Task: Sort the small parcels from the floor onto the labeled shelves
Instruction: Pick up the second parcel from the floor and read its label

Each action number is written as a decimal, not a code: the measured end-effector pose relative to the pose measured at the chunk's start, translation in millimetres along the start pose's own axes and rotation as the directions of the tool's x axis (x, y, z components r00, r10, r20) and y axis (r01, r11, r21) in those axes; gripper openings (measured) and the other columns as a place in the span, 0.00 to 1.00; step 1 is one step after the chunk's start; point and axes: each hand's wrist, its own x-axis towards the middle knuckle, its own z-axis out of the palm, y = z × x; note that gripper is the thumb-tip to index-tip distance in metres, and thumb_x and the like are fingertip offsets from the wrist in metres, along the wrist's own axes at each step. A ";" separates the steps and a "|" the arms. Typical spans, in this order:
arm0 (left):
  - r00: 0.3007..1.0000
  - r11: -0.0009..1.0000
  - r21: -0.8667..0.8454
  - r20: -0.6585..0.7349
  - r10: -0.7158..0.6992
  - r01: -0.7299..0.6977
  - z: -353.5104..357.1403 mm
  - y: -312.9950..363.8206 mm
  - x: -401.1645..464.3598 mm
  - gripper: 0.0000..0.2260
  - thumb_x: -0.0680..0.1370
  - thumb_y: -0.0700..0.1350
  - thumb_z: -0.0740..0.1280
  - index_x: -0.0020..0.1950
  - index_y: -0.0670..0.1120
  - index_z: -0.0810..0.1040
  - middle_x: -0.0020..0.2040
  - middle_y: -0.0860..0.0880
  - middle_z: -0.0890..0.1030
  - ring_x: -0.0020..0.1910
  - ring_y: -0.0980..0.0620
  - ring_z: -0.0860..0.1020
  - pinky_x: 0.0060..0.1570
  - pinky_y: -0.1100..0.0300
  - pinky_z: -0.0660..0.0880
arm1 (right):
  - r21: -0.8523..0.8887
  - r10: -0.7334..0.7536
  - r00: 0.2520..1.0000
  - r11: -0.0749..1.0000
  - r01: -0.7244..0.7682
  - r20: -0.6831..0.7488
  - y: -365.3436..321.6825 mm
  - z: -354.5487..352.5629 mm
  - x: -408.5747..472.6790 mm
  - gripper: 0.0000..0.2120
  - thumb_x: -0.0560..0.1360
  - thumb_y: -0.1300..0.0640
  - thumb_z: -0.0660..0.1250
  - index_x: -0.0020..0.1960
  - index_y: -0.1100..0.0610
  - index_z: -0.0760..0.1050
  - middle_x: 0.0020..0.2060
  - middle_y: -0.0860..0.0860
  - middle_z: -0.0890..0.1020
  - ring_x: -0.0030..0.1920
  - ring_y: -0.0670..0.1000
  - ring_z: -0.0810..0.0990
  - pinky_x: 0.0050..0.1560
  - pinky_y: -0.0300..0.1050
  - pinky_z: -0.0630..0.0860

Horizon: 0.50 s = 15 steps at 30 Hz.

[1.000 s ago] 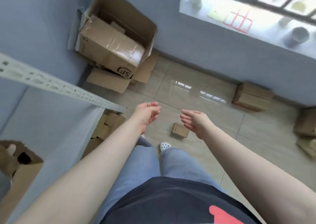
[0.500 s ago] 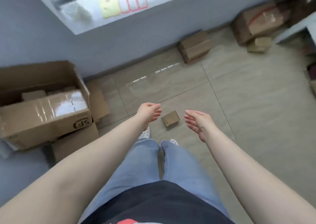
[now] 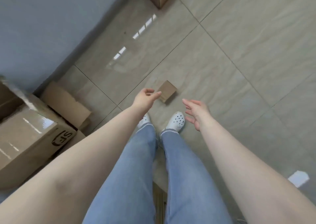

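Parcel (image 3: 167, 91) lay flat on the floor (image 3: 239, 61) just ahead of your shoes (image 3: 177, 120), between your hands and clear of both. Your left hand (image 3: 145, 99) was loosely curled and empty, fingertips near the parcel's left edge. Your right hand (image 3: 196, 112) was spread, empty. Open tile lay to the right; cartons (image 3: 34, 138) crowded the left wall.

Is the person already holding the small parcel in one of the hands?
No, the small parcel lies on the floor tiles, and both the left hand and the right hand are open and empty.
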 end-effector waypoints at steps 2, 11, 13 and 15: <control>1.000 0.999 0.037 -0.002 -0.012 0.012 15.9 -14.7 40.7 0.24 0.76 0.52 0.70 0.69 0.44 0.72 0.67 0.43 0.75 0.61 0.47 0.76 0.61 0.55 0.71 | 0.007 0.038 0.999 0.999 -0.039 0.008 12.5 9.1 46.8 0.35 0.71 0.53 0.75 0.74 0.58 0.64 0.67 0.59 0.75 0.67 0.57 0.74 0.63 0.55 0.74; 0.994 0.988 0.150 -0.107 -0.026 0.042 75.2 -87.9 221.4 0.28 0.75 0.51 0.72 0.72 0.45 0.68 0.73 0.43 0.69 0.71 0.45 0.70 0.66 0.55 0.68 | -0.015 0.138 0.990 0.990 -0.138 0.007 69.2 45.2 235.6 0.41 0.71 0.52 0.75 0.77 0.59 0.58 0.72 0.60 0.69 0.71 0.58 0.70 0.69 0.56 0.70; 0.994 0.984 0.172 -0.108 -0.023 0.042 85.9 -103.1 258.3 0.29 0.75 0.50 0.72 0.73 0.45 0.68 0.73 0.42 0.68 0.71 0.45 0.70 0.62 0.59 0.67 | -0.013 0.153 0.988 0.988 -0.152 0.008 81.4 53.5 271.7 0.41 0.71 0.51 0.75 0.77 0.60 0.58 0.72 0.60 0.70 0.71 0.58 0.70 0.69 0.54 0.70; 0.996 0.980 0.195 -0.088 -0.025 0.042 96.9 -115.6 290.9 0.29 0.76 0.49 0.71 0.74 0.45 0.66 0.74 0.42 0.68 0.71 0.45 0.70 0.59 0.60 0.66 | 0.001 0.167 0.986 0.986 -0.167 0.013 92.6 63.6 305.4 0.41 0.71 0.51 0.75 0.77 0.60 0.58 0.71 0.61 0.70 0.70 0.58 0.71 0.69 0.53 0.70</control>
